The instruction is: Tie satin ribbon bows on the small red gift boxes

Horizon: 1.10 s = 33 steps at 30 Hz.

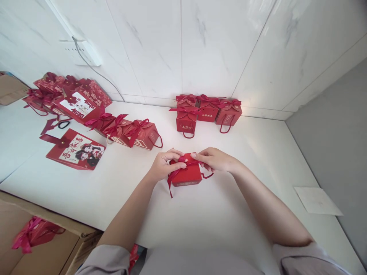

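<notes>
A small red gift box point(187, 177) lies on the white table in front of me, with a twisted cord handle at its right side. Dark red ribbon point(172, 176) runs across its top, and one loose tail hangs down over the left edge. My left hand point(166, 165) pinches the ribbon at the top of the box, thumb and fingers closed. From the other side my right hand point(215, 159) grips the ribbon near the box's upper right corner. Fingers hide part of the ribbon, so whether it is knotted cannot be seen.
Several ribboned red gift boxes point(206, 110) stand by the wall; more point(143, 133) sit at left beside a flat printed red box point(77, 151). A cardboard carton point(71, 223) holding a red box is at lower left. White paper point(317, 200) lies at right.
</notes>
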Available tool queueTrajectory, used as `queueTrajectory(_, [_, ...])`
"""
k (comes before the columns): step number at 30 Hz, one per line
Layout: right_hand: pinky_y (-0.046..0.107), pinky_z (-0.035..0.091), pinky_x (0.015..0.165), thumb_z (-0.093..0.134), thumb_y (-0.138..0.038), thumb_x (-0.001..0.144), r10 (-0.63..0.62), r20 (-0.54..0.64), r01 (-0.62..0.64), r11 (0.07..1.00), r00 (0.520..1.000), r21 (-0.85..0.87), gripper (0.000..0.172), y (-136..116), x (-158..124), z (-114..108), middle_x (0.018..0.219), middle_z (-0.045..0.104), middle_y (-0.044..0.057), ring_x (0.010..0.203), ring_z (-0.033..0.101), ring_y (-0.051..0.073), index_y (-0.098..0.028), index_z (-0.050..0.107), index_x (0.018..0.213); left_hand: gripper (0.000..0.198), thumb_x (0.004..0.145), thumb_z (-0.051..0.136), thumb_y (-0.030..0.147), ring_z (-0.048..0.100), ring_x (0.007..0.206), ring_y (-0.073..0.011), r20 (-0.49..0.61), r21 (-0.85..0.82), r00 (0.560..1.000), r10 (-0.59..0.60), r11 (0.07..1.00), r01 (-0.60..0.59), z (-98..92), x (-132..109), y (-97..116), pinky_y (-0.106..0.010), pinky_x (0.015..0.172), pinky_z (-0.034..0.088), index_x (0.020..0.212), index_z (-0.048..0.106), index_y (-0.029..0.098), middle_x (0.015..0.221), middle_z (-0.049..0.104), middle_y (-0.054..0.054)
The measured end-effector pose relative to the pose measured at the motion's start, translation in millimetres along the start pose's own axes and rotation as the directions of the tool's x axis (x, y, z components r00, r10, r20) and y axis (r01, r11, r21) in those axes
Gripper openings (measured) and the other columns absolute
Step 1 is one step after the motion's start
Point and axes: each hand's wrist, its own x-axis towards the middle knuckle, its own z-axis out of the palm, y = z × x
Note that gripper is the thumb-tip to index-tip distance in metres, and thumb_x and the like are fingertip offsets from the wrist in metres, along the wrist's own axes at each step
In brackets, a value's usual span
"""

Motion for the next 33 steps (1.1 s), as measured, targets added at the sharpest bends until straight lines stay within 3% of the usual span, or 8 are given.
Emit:
queueTrajectory(3, [0.028, 0.046, 0.052, 0.053, -0.074, 0.078, 0.046, 0.051, -0.048, 0.998, 0.998, 0.031, 0.058, -3.3, -5.6, -6.3, 0.055, 0.06, 0.005, 0.05, 0.057, 0.016, -0.018, 0.051, 0.061, 0.011, 0.069, 0.082, 0.031, 0.066, 0.097, -0.0186, -0.033, -0.069, 0.999, 0.02, 0.997, -0.022, 0.6, 0.8, -3.2, -0.044, 0.119, 0.023, 0.075, 0.078, 0.023, 0.09, 0.073, -0.005])
queueTrajectory(11, [0.028, 0.049, 0.059, 0.059, -0.066, 0.08, 0.006, -0.001, -0.006, 0.999, 1.0, 0.049, 0.047, -2.8, -12.9, -18.3, 0.071, 0.069, 0.005, 0.061, 0.064, 0.017, -0.02, 0.056, 0.085, 0.012, 0.067, 0.082, 0.032, 0.065, 0.099, -0.0202, -0.014, -0.09, 1.0, -0.01, 0.996, 0.008, 0.0, 1.5, -6.7, -0.045, 0.119, 0.023, 0.073, 0.078, 0.022, 0.094, 0.074, -0.006])
queueTrajectory(16, [0.026, 0.039, 0.052, 0.057, -0.065, 0.082, -0.027, 0.11, 0.027, 1.0, 0.994, 0.005, 0.047, -4.0, -13.8, -18.4, 0.053, 0.057, -0.001, 0.049, 0.05, 0.012, -0.02, 0.051, 0.07, 0.011, 0.068, 0.082, 0.031, 0.065, 0.098, -0.0197, 0.0, -0.08, 1.0, -0.003, 0.997, 0.003, -0.5, 1.5, -5.7, -0.044, 0.119, 0.024, 0.074, 0.078, 0.022, 0.094, 0.073, -0.006])
queueTrajectory(19, [0.026, 0.038, 0.053, 0.06, -0.059, 0.082, -0.067, 0.136, 0.061, 0.997, 0.988, 0.046, 0.042, -4.1, -14.4, -19.1, 0.057, 0.059, -0.001, 0.052, 0.05, 0.012, -0.019, 0.052, 0.071, 0.011, 0.068, 0.082, 0.03, 0.065, 0.097, -0.0191, 0.005, -0.085, 1.0, 0.0, 0.996, 0.001, -0.9, 1.3, -5.2, -0.044, 0.118, 0.025, 0.075, 0.078, 0.022, 0.095, 0.072, -0.006])
queueTrajectory(26, [0.024, 0.031, 0.051, 0.058, -0.048, 0.085, -0.201, -0.036, 0.201, 0.98, 0.979, 0.001, 0.029, -7.6, -21.0, -20.3, 0.068, 0.051, -0.003, 0.056, 0.04, 0.009, -0.02, 0.06, 0.078, 0.013, 0.067, 0.082, 0.031, 0.064, 0.102, -0.0205, 0.007, -0.067, 1.0, -0.005, 0.998, 0.006, -0.5, 1.1, -6.0, -0.044, 0.119, 0.024, 0.074, 0.077, 0.021, 0.092, 0.073, -0.006])
queueTrajectory(33, [0.024, 0.022, 0.044, 0.057, -0.051, 0.085, -0.147, 0.022, 0.146, 0.988, 0.989, 0.052, 0.036, -14.4, -17.9, -8.5, 0.059, 0.039, -0.006, 0.049, 0.028, 0.007, -0.018, 0.058, 0.07, 0.012, 0.069, 0.082, 0.029, 0.065, 0.1, -0.0196, 0.009, -0.069, 1.0, 0.024, 0.997, -0.024, 0.8, 1.1, -6.6, -0.043, 0.118, 0.024, 0.075, 0.077, 0.021, 0.09, 0.073, -0.006])
